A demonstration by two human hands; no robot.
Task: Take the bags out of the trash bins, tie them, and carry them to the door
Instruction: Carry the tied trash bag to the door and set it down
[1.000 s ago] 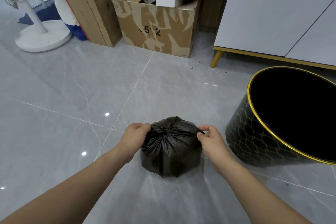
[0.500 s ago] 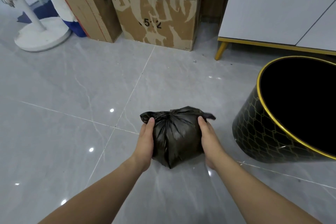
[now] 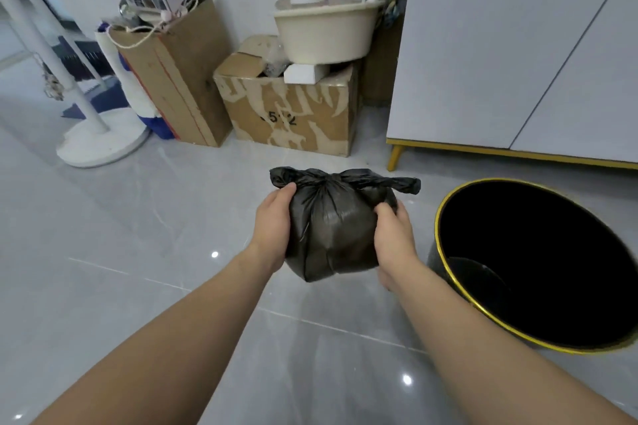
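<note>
A small black trash bag [image 3: 333,228], knotted at the top with two short ends sticking out sideways, hangs above the grey tiled floor between my hands. My left hand [image 3: 274,226] grips its left side with the thumb up near the knot. My right hand [image 3: 393,235] holds its right side, fingers curled around the plastic. To the right stands a black trash bin [image 3: 448,248] with a gold rim; no liner shows on the rim and its inside is dark.
Against the far wall stand a torn cardboard box [image 3: 293,114], a taller box [image 3: 179,79] with clutter on top, and a cream basin [image 3: 326,33]. A white stand with a round base [image 3: 103,141] is at the left. A white cabinet on gold legs [image 3: 518,55] fills the right.
Both hands went from pulling the knot ends to gripping the bag's sides, then lifted it off the floor. The view has tilted upward, showing more of the wall.
</note>
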